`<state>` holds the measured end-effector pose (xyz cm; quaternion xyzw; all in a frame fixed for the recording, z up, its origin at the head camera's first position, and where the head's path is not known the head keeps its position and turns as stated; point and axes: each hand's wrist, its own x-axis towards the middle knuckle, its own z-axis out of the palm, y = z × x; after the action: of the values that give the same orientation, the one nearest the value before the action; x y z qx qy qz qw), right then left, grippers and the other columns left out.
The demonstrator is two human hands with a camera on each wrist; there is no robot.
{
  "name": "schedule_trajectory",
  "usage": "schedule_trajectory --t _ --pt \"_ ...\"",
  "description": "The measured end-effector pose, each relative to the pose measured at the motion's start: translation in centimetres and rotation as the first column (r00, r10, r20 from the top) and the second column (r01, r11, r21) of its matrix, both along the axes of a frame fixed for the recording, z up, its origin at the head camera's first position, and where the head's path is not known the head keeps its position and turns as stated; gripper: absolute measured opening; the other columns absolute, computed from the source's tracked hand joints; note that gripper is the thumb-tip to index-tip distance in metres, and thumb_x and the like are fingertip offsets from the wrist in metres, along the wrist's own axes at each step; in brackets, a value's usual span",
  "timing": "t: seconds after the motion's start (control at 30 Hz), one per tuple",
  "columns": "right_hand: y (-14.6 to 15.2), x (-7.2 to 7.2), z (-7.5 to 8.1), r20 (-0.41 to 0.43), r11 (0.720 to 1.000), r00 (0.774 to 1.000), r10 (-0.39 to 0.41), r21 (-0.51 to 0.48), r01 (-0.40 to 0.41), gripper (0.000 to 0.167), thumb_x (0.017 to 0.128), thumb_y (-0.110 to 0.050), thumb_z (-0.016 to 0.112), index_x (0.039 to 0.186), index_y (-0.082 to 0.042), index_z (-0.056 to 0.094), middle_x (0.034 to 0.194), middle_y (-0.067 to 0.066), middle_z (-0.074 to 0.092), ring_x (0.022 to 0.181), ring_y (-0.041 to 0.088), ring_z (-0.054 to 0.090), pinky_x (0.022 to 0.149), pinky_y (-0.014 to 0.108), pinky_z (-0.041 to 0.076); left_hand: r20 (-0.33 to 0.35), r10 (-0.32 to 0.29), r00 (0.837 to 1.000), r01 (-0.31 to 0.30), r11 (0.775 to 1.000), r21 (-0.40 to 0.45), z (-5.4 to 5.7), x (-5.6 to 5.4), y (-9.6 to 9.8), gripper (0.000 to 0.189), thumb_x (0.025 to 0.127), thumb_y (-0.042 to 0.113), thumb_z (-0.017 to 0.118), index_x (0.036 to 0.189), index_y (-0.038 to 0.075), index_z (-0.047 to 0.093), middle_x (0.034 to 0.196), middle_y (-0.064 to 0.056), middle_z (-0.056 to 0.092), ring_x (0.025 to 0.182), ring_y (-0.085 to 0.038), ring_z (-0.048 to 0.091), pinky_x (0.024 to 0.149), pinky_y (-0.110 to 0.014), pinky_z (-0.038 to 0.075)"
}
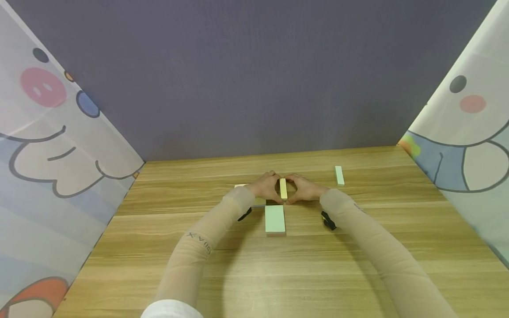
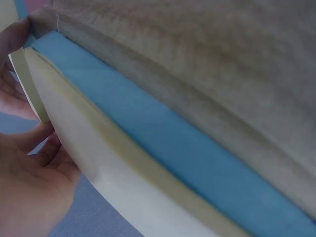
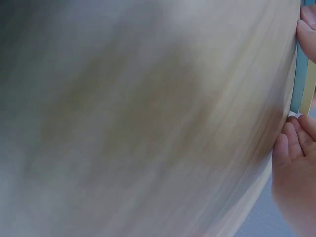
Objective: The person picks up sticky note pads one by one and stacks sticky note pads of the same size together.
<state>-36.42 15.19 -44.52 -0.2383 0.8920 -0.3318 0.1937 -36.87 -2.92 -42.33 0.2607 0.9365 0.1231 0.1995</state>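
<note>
Between my two hands a narrow pad (image 1: 283,188), apparently sticky notes, lies lengthwise away from me, yellow on top. In the right wrist view its side shows a blue layer (image 3: 299,81) beside the yellow. My left hand (image 1: 267,186) holds it from the left, thumb at the near end and fingers at the far end. From the other side my right hand (image 1: 305,189) grips the same two ends. Partly hidden under my left wrist is a wider yellow pad (image 1: 260,202); its blue layer (image 2: 163,128) fills much of the left wrist view.
A wide pale green pad (image 1: 275,218) with a pinkish lower side sits nearer me. A narrow pale green pad (image 1: 339,175) lies farther back on the right. The wooden table (image 1: 159,247) meets a dark wall (image 1: 254,79) behind and cartoon-printed panels (image 1: 477,145) at both sides.
</note>
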Motion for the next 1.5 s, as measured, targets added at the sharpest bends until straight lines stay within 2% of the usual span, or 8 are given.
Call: schedule_trajectory --t 0.47,0.7,0.97,1.27,1.5 --pt "0.1 0.0 0.4 0.003 1.0 1.0 -0.016 0.018 0.016 0.095 0.07 -0.027 0.08 0.141 0.003 0.024 0.144 0.022 0.029 0.133 0.037 0.026 0.109 0.05 0.024 0.002 -0.007 1.0 0.007 0.999 0.034 0.1 -0.3 0.1 0.089 0.069 0.045 0.077 0.139 0.008 0.035 0.131 -0.005 0.038 0.116 -0.019 0.041 0.1 -0.031 0.04" --pt "0.1 0.2 0.4 0.01 0.999 1.0 -0.017 0.032 0.017 0.097 0.069 -0.028 0.08 0.142 0.003 0.024 0.145 0.021 0.027 0.134 0.037 0.024 0.109 0.051 0.023 0.008 -0.012 1.0 0.012 1.0 0.005 0.0 -0.3 0.2 0.089 0.069 0.045 0.076 0.138 0.007 0.035 0.131 -0.005 0.038 0.117 -0.019 0.04 0.1 -0.031 0.04" --pt "0.3 0.2 0.6 0.023 1.0 1.0 -0.013 -0.019 0.013 0.092 0.068 -0.02 0.081 0.14 0.005 0.027 0.143 0.022 0.03 0.133 0.038 0.027 0.11 0.051 0.023 0.007 -0.011 1.0 0.011 1.0 0.004 -0.1 -0.4 0.4 0.088 0.069 0.045 0.075 0.138 0.007 0.035 0.129 -0.005 0.039 0.115 -0.019 0.041 0.098 -0.031 0.041" --pt "0.9 0.2 1.9 -0.004 0.999 0.999 0.042 0.025 -0.042 0.085 0.074 -0.022 0.077 0.139 0.005 0.029 0.14 0.024 0.035 0.129 0.039 0.033 0.107 0.051 0.028 0.023 0.022 1.0 -0.022 1.0 -0.005 0.1 -0.1 0.2 0.093 0.07 0.046 0.075 0.142 0.009 0.029 0.139 -0.005 0.031 0.129 -0.022 0.033 0.104 -0.036 0.037" --pt "2.5 0.9 3.5 -0.004 0.999 1.0 0.031 0.02 -0.031 0.077 0.079 -0.02 0.072 0.139 0.005 0.03 0.141 0.024 0.034 0.127 0.042 0.033 0.103 0.057 0.031 0.045 0.052 0.998 -0.052 0.999 -0.018 0.1 0.0 -0.1 0.094 0.071 0.048 0.074 0.144 0.014 0.026 0.146 -0.006 0.025 0.135 -0.024 0.025 0.106 -0.039 0.034"
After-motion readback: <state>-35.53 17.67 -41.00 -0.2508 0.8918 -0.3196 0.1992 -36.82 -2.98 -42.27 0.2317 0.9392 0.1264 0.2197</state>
